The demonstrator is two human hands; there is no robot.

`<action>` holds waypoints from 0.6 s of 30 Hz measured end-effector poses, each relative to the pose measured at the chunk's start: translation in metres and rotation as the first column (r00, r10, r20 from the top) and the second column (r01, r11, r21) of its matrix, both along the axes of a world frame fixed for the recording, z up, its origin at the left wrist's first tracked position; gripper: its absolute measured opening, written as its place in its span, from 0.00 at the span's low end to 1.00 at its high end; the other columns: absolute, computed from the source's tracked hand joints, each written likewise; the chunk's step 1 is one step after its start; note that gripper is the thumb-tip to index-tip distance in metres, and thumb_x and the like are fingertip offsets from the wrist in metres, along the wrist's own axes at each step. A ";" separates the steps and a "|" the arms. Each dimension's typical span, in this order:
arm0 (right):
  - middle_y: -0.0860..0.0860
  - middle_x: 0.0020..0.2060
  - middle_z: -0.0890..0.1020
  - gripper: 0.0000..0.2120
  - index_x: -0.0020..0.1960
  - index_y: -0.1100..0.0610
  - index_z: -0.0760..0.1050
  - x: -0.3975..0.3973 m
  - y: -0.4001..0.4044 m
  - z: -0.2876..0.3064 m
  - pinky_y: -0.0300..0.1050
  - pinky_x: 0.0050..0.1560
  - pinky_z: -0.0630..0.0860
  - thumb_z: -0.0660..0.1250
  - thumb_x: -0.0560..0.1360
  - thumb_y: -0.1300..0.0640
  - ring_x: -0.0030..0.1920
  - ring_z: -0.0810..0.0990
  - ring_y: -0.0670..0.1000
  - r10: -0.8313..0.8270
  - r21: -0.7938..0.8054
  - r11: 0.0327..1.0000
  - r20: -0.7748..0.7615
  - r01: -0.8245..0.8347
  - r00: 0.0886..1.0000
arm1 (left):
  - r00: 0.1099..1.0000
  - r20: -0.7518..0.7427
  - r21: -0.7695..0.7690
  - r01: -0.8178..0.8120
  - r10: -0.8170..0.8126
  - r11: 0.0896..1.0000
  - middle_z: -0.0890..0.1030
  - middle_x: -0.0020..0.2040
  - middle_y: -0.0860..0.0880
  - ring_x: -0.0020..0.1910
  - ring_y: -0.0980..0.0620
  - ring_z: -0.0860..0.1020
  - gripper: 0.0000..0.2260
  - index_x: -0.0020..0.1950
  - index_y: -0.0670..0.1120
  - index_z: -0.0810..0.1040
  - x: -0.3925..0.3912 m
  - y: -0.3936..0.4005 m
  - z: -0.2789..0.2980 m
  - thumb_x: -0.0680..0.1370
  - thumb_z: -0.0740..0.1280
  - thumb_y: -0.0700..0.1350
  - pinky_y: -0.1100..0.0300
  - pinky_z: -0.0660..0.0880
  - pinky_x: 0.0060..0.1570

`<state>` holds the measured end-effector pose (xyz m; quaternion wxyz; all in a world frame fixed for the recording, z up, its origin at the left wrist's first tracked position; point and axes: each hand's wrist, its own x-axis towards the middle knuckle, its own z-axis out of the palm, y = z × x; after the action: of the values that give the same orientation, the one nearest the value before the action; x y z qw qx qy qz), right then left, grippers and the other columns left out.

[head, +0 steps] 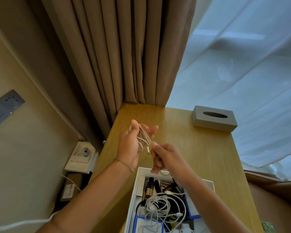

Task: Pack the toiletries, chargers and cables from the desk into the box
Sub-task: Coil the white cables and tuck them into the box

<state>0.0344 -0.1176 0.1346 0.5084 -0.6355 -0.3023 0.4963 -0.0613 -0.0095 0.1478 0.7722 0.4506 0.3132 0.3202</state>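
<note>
Both hands are raised over the wooden counter (pixel 200 157), working one beige cable (pixel 142 137). The left hand (pixel 133 145) is spread fairly wide, palm up, with several loops of the cable lying across its fingers and thumb. The right hand (pixel 165 157) is pinched narrow on the loose tail near the connector, which hangs between the two hands. The step in hand looks like coiling the cable before it goes into the box (pixel 133 199).

That box sits just below the hands at the near edge of the counter, and it is already crowded — a tangle of white cables (pixel 161 204) on top, a brown bottle (pixel 149 188) and dark items beneath. The counter beyond it seems to carry nothing but a grey tissue box (pixel 214 118), so this is probably among the last things to pack.

To do it well, keep the loops even and about the same length, feeding the tail with the right hand while the left holds the bundle flat rather than clenched. Wrapping the last stretch around the middle of the loops should keep it from springing open. Then lay the bundle in whole — dropped loose, it would likely snarl with the white cables. The free space looks to be near the far end of the box, though the right forearm hides part of it.
</note>
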 end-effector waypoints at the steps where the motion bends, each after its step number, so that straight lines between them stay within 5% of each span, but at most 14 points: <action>1: 0.48 0.24 0.74 0.17 0.40 0.58 0.74 -0.007 -0.002 -0.004 0.50 0.37 0.78 0.60 0.84 0.50 0.25 0.78 0.51 0.009 -0.005 1.000 -0.045 -0.009 0.999 | 1.000 0.013 -0.055 -0.012 0.012 0.998 0.86 0.44 0.39 0.47 0.40 0.85 0.20 0.45 0.42 0.74 0.002 0.000 0.001 0.85 0.53 0.56 0.52 0.81 0.47; 6: 0.50 0.26 0.72 0.13 0.46 0.59 0.80 -0.017 -0.018 -0.015 0.47 0.35 0.80 0.63 0.83 0.51 0.25 0.74 0.49 0.013 0.031 0.999 -0.146 -0.008 0.989 | 0.991 -0.087 -0.031 -0.101 0.098 0.994 0.69 0.26 0.51 0.23 0.53 0.69 0.20 0.40 0.46 0.69 0.007 -0.002 -0.006 0.84 0.54 0.58 0.58 0.71 0.27; 12: 0.60 0.31 0.81 0.12 0.49 0.64 0.82 0.000 -0.046 -0.016 0.49 0.35 0.81 0.64 0.83 0.58 0.29 0.79 0.57 -0.011 -0.014 1.000 -0.032 0.010 0.999 | 0.970 -0.202 0.161 -0.101 0.133 0.982 0.67 0.26 0.53 0.22 0.55 0.65 0.21 0.39 0.47 0.69 0.005 -0.001 -0.022 0.83 0.53 0.60 0.60 0.67 0.24; 18: 0.59 0.32 0.85 0.07 0.42 0.61 0.81 0.023 -0.059 -0.007 0.46 0.38 0.82 0.73 0.76 0.57 0.28 0.82 0.52 -0.058 -0.034 0.997 0.109 0.063 0.992 | 0.936 -0.343 0.279 0.179 -0.076 0.943 0.65 0.27 0.54 0.24 0.55 0.63 0.24 0.39 0.46 0.69 0.003 -0.031 -0.046 0.79 0.52 0.65 0.58 0.64 0.27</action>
<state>0.0578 -0.1761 0.1279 0.4940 -0.6798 -0.3007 0.4511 -0.0586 -0.0402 0.1022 0.6496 0.6311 0.3533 0.2343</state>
